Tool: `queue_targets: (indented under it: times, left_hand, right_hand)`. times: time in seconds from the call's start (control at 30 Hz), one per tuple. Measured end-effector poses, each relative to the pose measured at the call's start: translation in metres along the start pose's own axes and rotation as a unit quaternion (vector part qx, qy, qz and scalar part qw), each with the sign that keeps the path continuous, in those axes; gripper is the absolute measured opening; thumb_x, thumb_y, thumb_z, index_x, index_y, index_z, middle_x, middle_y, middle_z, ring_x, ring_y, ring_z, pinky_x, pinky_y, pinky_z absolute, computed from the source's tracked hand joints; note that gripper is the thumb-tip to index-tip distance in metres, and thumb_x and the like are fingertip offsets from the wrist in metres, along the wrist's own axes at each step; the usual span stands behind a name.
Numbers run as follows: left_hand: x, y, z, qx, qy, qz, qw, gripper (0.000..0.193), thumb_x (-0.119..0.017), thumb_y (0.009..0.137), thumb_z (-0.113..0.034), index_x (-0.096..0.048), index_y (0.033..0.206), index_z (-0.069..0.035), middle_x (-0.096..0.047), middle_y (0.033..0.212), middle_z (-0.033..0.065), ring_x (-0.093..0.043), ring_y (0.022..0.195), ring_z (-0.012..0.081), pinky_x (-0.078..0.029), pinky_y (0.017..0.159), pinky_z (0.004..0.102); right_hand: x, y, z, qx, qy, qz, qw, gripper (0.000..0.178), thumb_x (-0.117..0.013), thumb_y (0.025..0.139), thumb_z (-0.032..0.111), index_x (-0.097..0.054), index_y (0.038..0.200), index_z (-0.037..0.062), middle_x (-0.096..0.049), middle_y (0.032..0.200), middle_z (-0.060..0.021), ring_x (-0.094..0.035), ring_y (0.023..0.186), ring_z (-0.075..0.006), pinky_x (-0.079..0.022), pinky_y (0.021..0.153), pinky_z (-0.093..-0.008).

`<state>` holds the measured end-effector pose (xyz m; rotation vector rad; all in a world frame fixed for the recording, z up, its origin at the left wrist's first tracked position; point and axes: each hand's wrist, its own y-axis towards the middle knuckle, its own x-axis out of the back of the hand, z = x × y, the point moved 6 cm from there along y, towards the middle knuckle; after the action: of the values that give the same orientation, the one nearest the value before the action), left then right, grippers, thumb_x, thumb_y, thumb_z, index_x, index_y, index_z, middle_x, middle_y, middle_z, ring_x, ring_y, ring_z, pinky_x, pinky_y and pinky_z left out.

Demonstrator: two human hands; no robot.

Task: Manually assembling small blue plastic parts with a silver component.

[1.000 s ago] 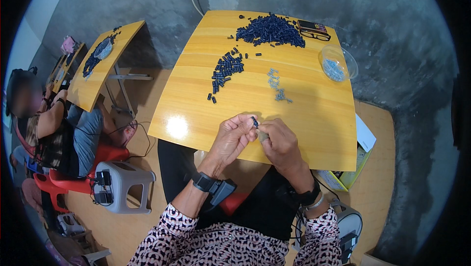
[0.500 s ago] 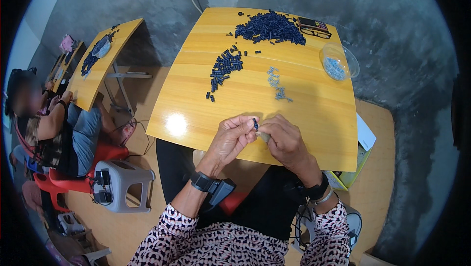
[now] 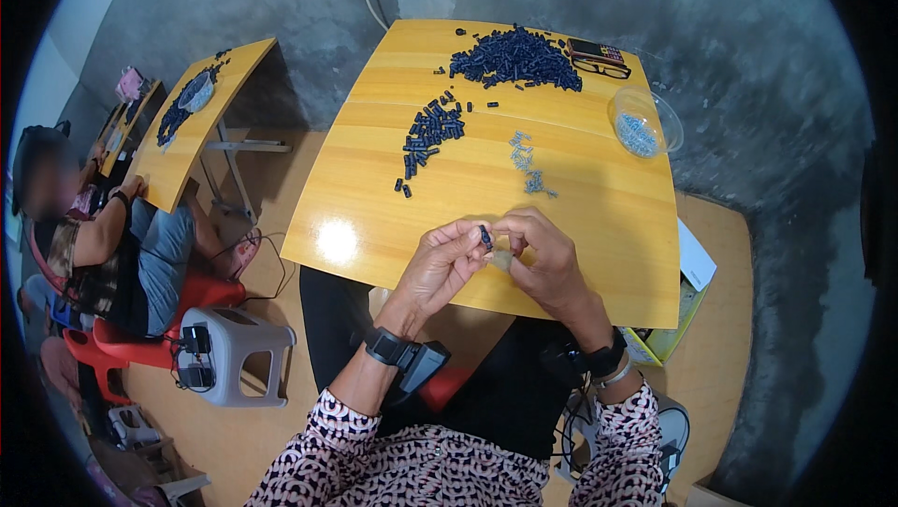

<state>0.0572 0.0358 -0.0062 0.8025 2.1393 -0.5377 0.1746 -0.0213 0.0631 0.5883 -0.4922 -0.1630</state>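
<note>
My left hand [image 3: 442,259] pinches a small dark cylindrical part [image 3: 485,238] between thumb and fingertips, just over the table's near edge. Close beside it is my right hand [image 3: 545,259], its index finger reaching to the part and its thumb apart below. A pale, yellowish piece [image 3: 501,260] shows at the right thumb's tip; whether it is a cover on the thumb or a separate thing is unclear. Beyond my hands, small silvery screws [image 3: 524,161] lie scattered. A loose group of dark cylindrical parts [image 3: 432,133] is to their left.
A large heap of dark parts [image 3: 514,58] sits at the table's far side, by a calculator [image 3: 595,50] and glasses [image 3: 601,68]. A clear tub [image 3: 638,128] holds more screws. Leftward, a person [image 3: 103,236] sits at another table [image 3: 168,166], beside a grey stool [image 3: 238,357].
My right index finger and thumb have spread from a close pinch by the part. The left hand keeps its hold, nearly in place. The view has tilted slightly.
</note>
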Motion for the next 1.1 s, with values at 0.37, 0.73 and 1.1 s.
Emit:
queue_targets:
  times: [0.37, 0.73, 1.1]
  left_hand:
    - [-0.004, 0.001, 0.002, 0.025, -0.015, 0.031, 0.999, 0.030, -0.056, 0.089, -0.001, -0.055, 0.118, 0.002, -0.062, 0.087, 0.0033, -0.058, 0.075, 0.0065, -0.050, 0.069, 0.0182]
    - [-0.005, 0.001, 0.002, 0.038, -0.022, 0.061, 0.997, 0.046, -0.058, 0.088, -0.001, -0.043, 0.131, 0.003, -0.062, 0.103, 0.0053, -0.059, 0.082, 0.0064, -0.051, 0.073, 0.0187]
    - [-0.007, -0.001, 0.001, 0.040, -0.021, 0.062, 0.997, 0.047, -0.055, 0.090, -0.002, -0.040, 0.134, 0.003, -0.059, 0.108, 0.0044, -0.057, 0.085, 0.0050, -0.048, 0.074, 0.0180]
  right_hand:
    - [0.002, 0.008, 0.004, -0.007, -0.012, 0.070, 0.997, 0.038, -0.069, 0.075, 0.008, -0.055, 0.110, 0.0027, -0.057, 0.099, -0.0140, -0.059, 0.092, -0.0308, -0.049, 0.075, -0.0351]
    - [-0.010, 0.008, 0.001, 0.020, -0.043, 0.144, 0.988, 0.033, -0.063, 0.080, 0.009, -0.054, 0.111, 0.0023, -0.053, 0.106, -0.0163, -0.056, 0.095, -0.0335, -0.049, 0.078, -0.0374]
    - [-0.012, 0.007, 0.006, 0.040, -0.023, 0.123, 0.991, 0.025, -0.059, 0.083, 0.005, -0.051, 0.105, -0.0030, -0.050, 0.100, -0.0198, -0.053, 0.094, -0.0351, -0.045, 0.081, -0.0373]
